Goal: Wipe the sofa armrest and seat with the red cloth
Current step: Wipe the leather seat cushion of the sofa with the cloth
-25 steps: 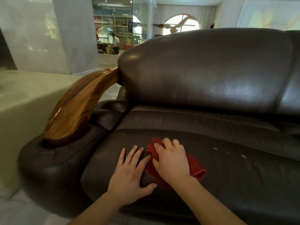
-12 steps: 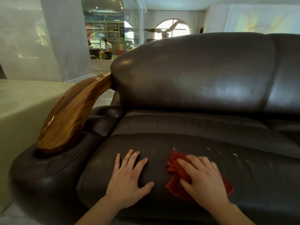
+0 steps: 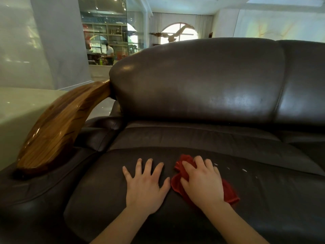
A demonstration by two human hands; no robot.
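Note:
The red cloth [image 3: 177,182] lies crumpled on the dark brown leather sofa seat [image 3: 263,199], pressed down under my right hand [image 3: 202,182], whose fingers grip it. My left hand [image 3: 146,187] rests flat on the seat just to the left of the cloth, fingers spread, holding nothing. The armrest has a curved glossy wooden top [image 3: 59,127] over a padded leather base [image 3: 29,196], at the left of both hands. A few small white specks [image 3: 244,170] sit on the seat to the right of my right hand.
The sofa backrest [image 3: 202,80] rises behind the seat. A pale green stone block [image 3: 21,110] stands left of the armrest. Beyond are a grey pillar [image 3: 59,41] and a glass-walled room with a person [image 3: 109,53] inside.
My right hand has slid the red cloth to the right across the seat and then back left toward my left hand. My left hand has stayed flat on the seat.

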